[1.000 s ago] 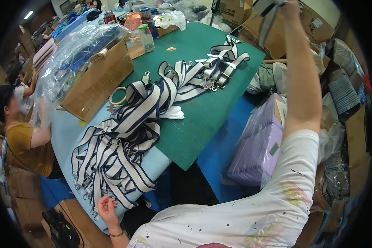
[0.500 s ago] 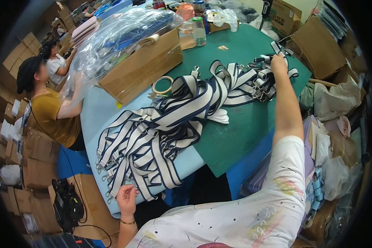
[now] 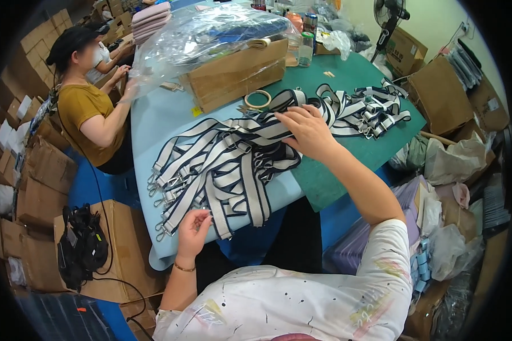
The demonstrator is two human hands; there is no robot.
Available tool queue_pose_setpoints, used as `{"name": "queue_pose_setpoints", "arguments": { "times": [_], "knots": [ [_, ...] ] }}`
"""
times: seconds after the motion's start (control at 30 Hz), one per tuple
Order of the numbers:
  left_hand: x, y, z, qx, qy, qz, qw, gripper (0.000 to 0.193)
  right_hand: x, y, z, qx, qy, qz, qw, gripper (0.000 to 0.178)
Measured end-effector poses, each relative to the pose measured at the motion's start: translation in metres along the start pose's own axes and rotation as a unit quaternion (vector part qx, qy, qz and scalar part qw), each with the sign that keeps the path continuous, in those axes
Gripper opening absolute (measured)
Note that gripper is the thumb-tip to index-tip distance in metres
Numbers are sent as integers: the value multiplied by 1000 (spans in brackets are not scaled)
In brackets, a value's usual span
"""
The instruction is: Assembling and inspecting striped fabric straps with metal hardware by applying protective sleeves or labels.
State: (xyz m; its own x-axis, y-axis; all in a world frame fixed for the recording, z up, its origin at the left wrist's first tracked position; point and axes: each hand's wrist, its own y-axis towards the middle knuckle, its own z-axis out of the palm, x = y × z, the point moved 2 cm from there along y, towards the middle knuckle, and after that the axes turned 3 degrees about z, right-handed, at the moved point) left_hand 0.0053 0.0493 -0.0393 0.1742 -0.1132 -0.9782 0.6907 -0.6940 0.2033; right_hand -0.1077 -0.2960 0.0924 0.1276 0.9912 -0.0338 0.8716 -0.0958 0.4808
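Note:
A heap of white webbing straps [image 3: 250, 186] with dark blue edges stretches across the table, with metal snap hooks [image 3: 160, 230] at its near left end. My right hand [image 3: 310, 132] lies open over the middle of the heap, palm down, fingers stretched along the straps. At the front edge of the table, my left hand [image 3: 193, 232] is closed, thumb and fingers bent together beside the strap ends. Whatever may be between those fingertips is too small to make out. More straps with metal fittings [image 3: 369, 116] lie bunched at the far right.
Behind the straps are a roll of tape [image 3: 258, 99] and a cardboard box [image 3: 233, 79] under clear plastic. A jar with a green lid [image 3: 306, 50] stands beyond. A co-worker in a mustard shirt [image 3: 91, 111] sits at the left edge. A fan [image 3: 388, 25] stands behind the table.
My right hand has come back from the far right end of the straps to their middle, and its fingers have opened. My left hand stays by the near strap ends. The view has shifted.

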Motion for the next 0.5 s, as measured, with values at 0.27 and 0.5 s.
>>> {"name": "queue_pose_setpoints", "arguments": {
  "times": [0.27, 0.5],
  "knots": [
    [2, 1, -6, 17, 16, 42, 999, 16, 16, 28, -4, 158, -14, 44, 986, 60],
    [6, -2, -2, 29, 3, 71, 997, 15, 53, 51, 42, 128, -129, 88, 979, 44]
  ]
}}
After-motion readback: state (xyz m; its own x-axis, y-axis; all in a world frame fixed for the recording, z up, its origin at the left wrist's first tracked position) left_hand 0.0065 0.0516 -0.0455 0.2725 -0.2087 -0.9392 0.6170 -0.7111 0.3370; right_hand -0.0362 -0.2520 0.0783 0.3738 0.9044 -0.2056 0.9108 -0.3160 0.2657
